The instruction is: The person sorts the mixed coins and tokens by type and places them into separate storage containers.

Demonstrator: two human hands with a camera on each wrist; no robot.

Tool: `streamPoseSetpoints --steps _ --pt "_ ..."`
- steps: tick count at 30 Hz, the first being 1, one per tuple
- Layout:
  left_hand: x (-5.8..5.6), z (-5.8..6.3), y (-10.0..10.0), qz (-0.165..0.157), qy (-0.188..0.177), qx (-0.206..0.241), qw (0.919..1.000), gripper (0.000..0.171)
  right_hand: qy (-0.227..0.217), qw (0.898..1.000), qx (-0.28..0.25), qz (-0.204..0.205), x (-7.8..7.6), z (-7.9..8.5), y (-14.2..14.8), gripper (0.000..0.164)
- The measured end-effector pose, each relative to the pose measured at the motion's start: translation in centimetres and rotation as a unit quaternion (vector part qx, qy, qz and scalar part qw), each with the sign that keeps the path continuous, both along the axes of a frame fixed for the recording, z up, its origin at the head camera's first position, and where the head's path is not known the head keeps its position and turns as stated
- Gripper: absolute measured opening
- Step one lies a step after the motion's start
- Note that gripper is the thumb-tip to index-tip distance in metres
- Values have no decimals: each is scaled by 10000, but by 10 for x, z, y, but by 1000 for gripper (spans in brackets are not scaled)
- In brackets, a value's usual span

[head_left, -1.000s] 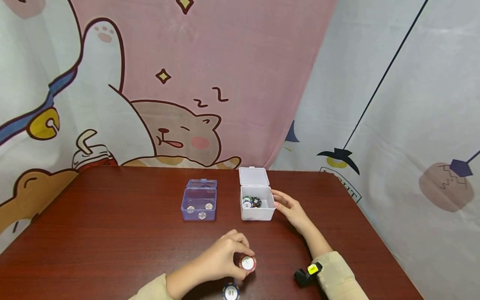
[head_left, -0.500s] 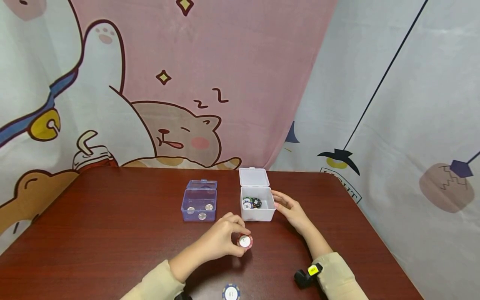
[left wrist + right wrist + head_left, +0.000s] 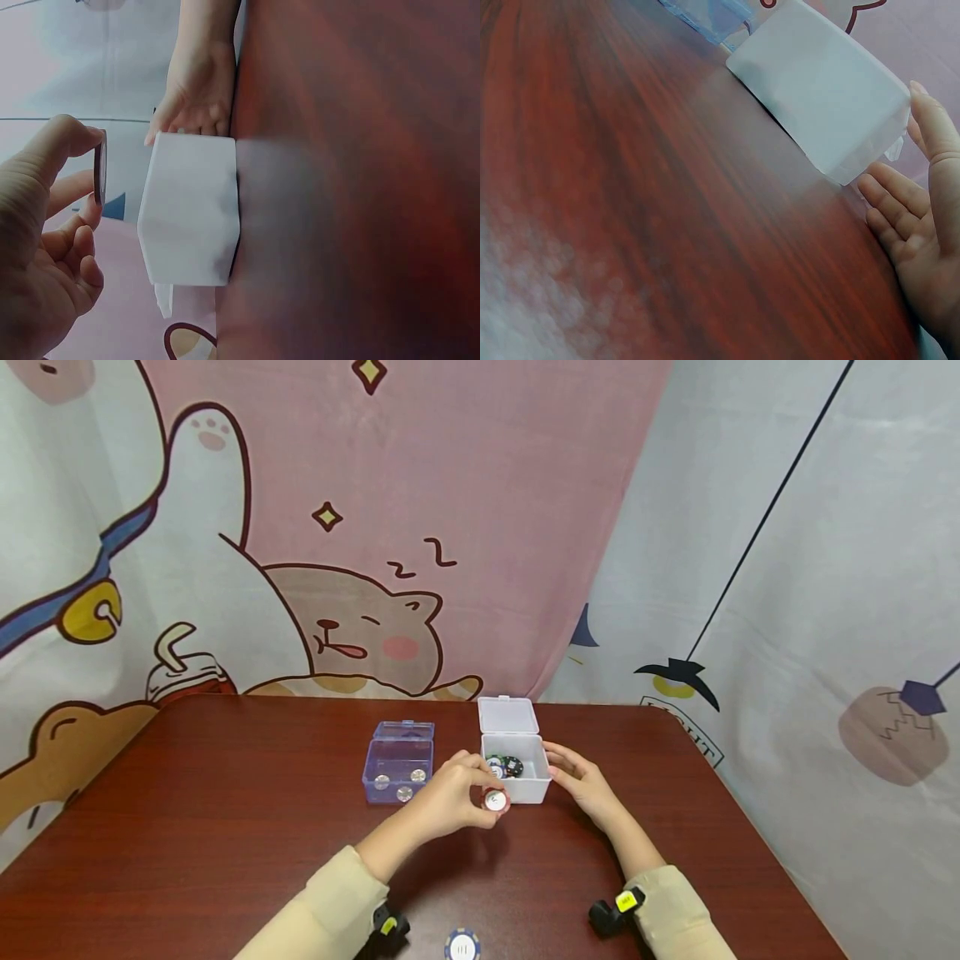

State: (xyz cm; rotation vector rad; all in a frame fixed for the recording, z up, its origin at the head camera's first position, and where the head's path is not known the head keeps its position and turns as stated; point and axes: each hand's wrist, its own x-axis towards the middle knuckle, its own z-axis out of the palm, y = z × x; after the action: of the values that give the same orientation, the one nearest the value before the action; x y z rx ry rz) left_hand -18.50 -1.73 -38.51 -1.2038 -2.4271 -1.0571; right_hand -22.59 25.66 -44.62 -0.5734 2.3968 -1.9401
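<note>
Between thumb and fingers my left hand [image 3: 454, 792] pinches a red poker chip [image 3: 495, 800] with a white centre, held in front of the white box [image 3: 527, 790]. In the left wrist view the chip [image 3: 101, 169] appears edge-on, apart from the box wall. The box stands with its lid up; green, blue and black poker chips [image 3: 512, 766] lie inside, partly hidden by my left hand. My right hand [image 3: 585, 783] rests its fingertips against the box's right side, fingers fairly straight, as the right wrist view also shows with the hand [image 3: 919, 217] beside the box.
Left of the white box stands a translucent blue box [image 3: 397, 764], lid up, with 3 silvery round pieces in it. A blue-rimmed poker chip [image 3: 462, 946] lies at the table's front. Behind the brown table [image 3: 262, 827] hangs a printed cloth [image 3: 510, 527].
My left hand has carried the red poker chip forward, from beside the blue-rimmed chip to the front of the white box. My right hand has stayed at the box's side.
</note>
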Motion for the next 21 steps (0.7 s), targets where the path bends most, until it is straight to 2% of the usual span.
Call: streamPoseSetpoints --steps 5,13,21 --pt "-15 2 3 254 -41 61 9997 35 60 10000 -38 -6 -5 -10 3 46" --pt "-33 4 12 462 -79 184 9987 32 141 9998 55 -99 -4 -10 3 45" --pt "-47 -4 23 846 -241 275 9957 32 192 9998 37 -83 -4 -10 3 45"
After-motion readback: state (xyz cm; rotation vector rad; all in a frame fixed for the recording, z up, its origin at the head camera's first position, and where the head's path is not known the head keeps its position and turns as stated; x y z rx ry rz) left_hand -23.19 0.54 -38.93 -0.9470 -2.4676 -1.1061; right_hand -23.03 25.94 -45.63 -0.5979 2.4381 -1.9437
